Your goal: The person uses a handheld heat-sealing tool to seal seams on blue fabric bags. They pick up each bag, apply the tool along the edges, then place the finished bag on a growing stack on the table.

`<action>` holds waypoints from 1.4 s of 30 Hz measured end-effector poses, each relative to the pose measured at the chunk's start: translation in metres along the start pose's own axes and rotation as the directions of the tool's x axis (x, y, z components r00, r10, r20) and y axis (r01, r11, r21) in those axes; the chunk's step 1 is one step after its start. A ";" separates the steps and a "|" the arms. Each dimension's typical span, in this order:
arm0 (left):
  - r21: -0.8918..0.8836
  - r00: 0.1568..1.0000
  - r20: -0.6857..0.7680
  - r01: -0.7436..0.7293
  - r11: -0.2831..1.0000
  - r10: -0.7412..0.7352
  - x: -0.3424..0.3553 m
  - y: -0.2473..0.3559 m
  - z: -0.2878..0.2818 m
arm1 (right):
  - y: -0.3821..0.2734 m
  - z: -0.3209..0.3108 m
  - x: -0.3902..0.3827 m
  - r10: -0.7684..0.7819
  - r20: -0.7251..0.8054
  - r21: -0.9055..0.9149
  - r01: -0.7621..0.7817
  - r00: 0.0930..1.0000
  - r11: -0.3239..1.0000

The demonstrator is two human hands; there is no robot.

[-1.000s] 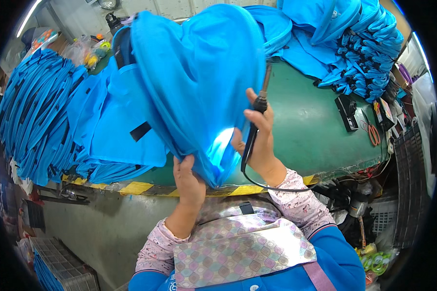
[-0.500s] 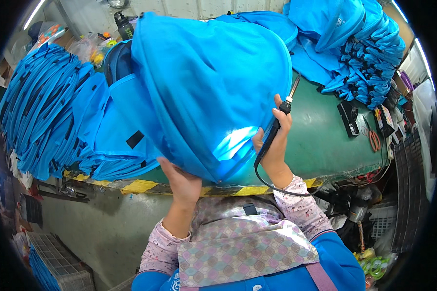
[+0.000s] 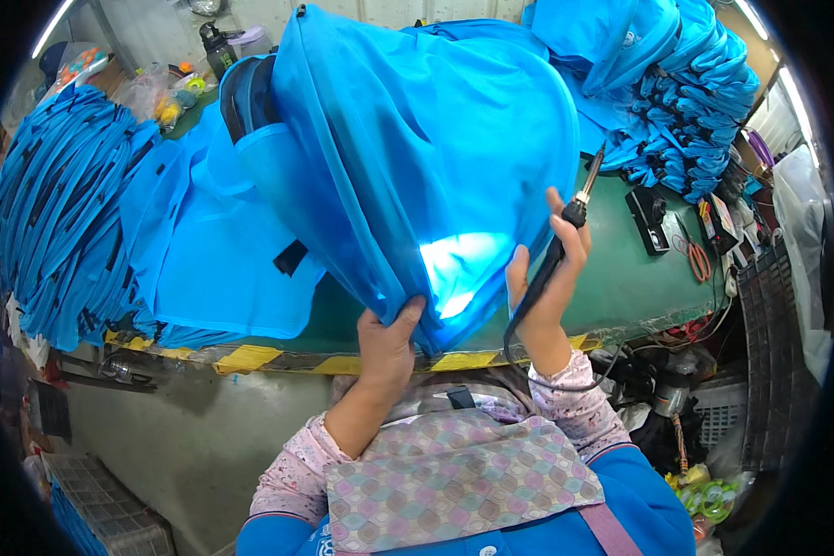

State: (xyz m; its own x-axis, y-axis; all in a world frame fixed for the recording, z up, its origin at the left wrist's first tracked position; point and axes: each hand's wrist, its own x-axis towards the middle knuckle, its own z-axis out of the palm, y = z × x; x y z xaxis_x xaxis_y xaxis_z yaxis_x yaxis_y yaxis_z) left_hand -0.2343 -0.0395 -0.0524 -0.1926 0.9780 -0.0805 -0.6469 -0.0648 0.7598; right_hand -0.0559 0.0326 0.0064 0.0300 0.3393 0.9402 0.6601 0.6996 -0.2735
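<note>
A large blue fabric canopy (image 3: 398, 157) with piped, curved edges fills the middle, raised over the green-topped bench (image 3: 602, 295); a bright patch of light lies on its lower part. My left hand (image 3: 389, 343) pinches its lower seam, thumb on top. My right hand (image 3: 551, 278) grips a black-handled, metal-tipped iron (image 3: 574, 212), tip pointing up beside the canopy's right edge, its cable looping down over my wrist. The fingertips of that hand are close to the fabric; whether they touch it I cannot tell.
Piles of blue fabric pieces lie left (image 3: 56, 213) and back right (image 3: 676, 111). A black box (image 3: 647, 221) and orange-handled scissors (image 3: 698, 259) lie on the right. Bagged small items (image 3: 171, 102) and a bottle (image 3: 218, 51) stand at the back left. Yellow-black tape (image 3: 246, 360) edges the bench.
The canopy and the iron in my right hand have moved rightward. My left hand has shifted right, its thumb now over the seam. The bright patch has grown on the fabric.
</note>
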 end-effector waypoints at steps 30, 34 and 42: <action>0.036 0.997 -0.031 -0.069 0.997 0.070 -0.004 0.005 0.010 | -0.039 -0.038 -0.004 0.254 0.198 0.519 -0.321 0.947 0.792; 0.115 0.989 -0.020 0.149 0.982 -0.148 -0.022 0.034 0.003 | 0.020 -0.011 0.010 0.259 -0.036 0.069 -0.257 0.965 0.964; 0.728 0.665 0.598 -0.684 0.043 0.447 0.033 0.194 0.058 | 0.022 0.011 0.019 0.132 -0.042 0.181 -0.122 0.990 0.976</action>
State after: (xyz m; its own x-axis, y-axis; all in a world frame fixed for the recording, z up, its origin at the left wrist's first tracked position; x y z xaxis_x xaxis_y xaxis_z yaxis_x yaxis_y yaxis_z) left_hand -0.3227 -0.0086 0.1298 0.0242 0.7401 0.6720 0.6414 -0.5271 0.5574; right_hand -0.0486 0.0615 0.0159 0.1484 0.4013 0.9038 0.5049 0.7551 -0.4182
